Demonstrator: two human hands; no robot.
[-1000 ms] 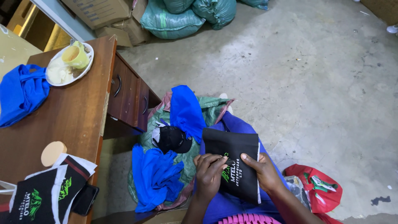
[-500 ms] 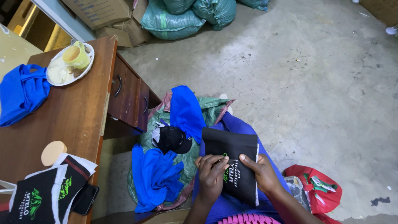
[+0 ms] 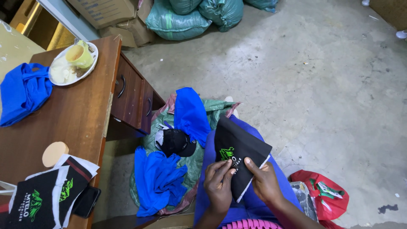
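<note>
- My left hand [image 3: 219, 183] grasps the black bag [image 3: 238, 154] at its lower edge, fingers curled over it.
- My right hand [image 3: 266, 182] pinches the same bag just beside the left hand, thumb on top.

Both hands hold a black pouch [image 3: 238, 154] with green logo; similar black-and-white pouches [image 3: 46, 196] lie on the desk.
</note>
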